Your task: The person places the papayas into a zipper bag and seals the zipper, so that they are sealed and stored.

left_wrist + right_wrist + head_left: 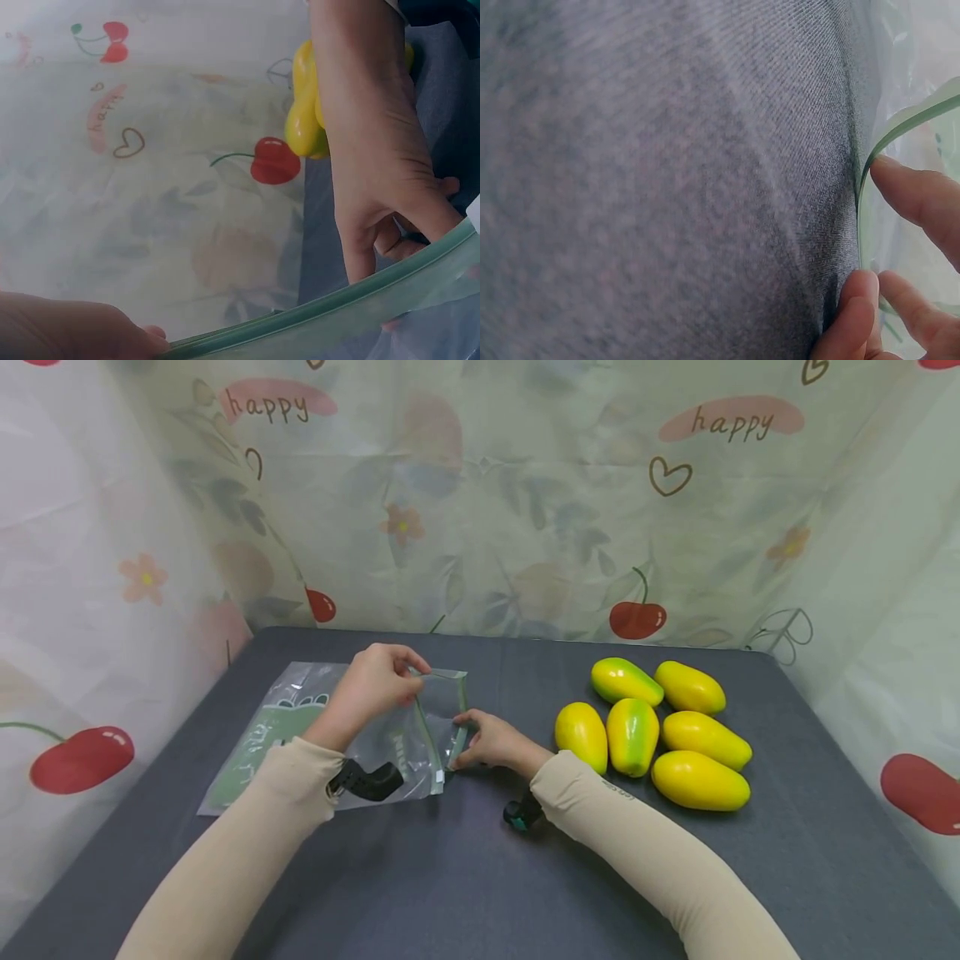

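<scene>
The zip-top bag (375, 743) lay flat toward the left of the head view's frame, left of centre, its mouth turned to the right. It was clear plastic with a green printed panel (288, 727) on its left part and a green zip strip (429, 735) along the mouth. The two edges of the mouth stood apart near the middle of the frame.

The left hand (378, 683), at the centre left, pinched the near-side edge of the mouth toward its upper end, thumb and forefinger close together. The right hand (498, 743), just right of it and lower, held the other edge; its fingers were spread apart along the strip, and in the right wrist view fingertips (861, 285) met on both sides of the edge at lower right.

Six yellow mangoes (701, 781) were grouped at the right of the head view, some tinged green, all outside the bag and near the right forearm. Beige sleeves (637, 843) covered both arms, and a black wrist device (367, 781) showed at the left cuff. The dark grey tabletop (465, 877) filled the lower frame, below a curtain (487, 527) printed with cherries, hearts and "happy".
</scene>
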A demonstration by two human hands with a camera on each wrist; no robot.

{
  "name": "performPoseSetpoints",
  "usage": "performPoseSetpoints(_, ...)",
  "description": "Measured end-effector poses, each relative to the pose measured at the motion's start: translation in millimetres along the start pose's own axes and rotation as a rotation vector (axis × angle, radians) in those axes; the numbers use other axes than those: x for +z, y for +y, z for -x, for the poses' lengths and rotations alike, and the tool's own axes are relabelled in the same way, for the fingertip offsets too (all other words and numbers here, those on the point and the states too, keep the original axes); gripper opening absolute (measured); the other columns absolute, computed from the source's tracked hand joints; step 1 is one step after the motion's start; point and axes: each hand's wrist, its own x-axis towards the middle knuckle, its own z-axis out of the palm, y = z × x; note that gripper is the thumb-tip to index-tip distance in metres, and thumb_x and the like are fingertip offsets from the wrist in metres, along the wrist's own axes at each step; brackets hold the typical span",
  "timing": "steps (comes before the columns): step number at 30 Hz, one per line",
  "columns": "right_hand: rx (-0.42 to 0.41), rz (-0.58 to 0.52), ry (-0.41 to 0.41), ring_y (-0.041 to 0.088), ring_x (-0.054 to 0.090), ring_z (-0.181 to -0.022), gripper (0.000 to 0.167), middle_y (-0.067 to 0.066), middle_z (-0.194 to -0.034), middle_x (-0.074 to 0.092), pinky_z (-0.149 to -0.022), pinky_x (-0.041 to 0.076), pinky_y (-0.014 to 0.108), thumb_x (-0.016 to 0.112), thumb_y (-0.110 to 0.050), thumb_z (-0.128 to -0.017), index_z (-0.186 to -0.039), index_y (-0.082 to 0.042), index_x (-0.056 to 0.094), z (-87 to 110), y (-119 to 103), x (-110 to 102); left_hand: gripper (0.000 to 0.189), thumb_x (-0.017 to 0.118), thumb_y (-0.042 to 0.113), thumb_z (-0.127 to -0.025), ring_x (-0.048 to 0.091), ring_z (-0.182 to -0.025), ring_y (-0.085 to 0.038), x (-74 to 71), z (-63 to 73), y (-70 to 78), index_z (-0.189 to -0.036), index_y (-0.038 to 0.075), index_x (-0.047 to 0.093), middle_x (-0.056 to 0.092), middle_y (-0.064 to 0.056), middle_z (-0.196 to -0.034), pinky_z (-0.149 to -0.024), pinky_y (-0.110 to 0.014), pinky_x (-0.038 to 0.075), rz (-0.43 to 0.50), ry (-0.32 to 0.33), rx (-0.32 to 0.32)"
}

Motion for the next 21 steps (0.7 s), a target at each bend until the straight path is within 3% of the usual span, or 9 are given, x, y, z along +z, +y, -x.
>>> performPoseSetpoints(10, 0.006, -0.033, -0.002, 0.013, 0.048, -0.055, 0.072, 0.002, -0.075, 0.058, -0.050, 0.042, 0.024, 0.081, -0.010, -0.074, -0.138, -0.010, 0.048, 1.5, 0, -1, 0.023, 0.058, 0.010, -0.086, 0.067, -0.069, -0.020, 3.7, -1.9, -0.6, -0.104, 0.015, 0.071, 0.067, -0.005, -0.077, -0.058, -0.029, 0.045, 0.002, -0.002, -0.011)
performPoseSetpoints(21, -0.008, -0.162, -0.044, 0.013, 0.056, -0.062, 0.066, 0.000, -0.075, 0.065, -0.055, 0.047, 0.025, 0.076, -0.012, -0.081, -0.141, -0.017, 0.048, 2.4, 5, -7, 0.023, 0.058, 0.010, -0.085, 0.066, -0.068, -0.020, 11.4, -5.4, -4.1, -0.104, 0.016, 0.069, 0.068, -0.005, -0.079, -0.057, -0.030, 0.045, 0.018, -0.016, -0.027)
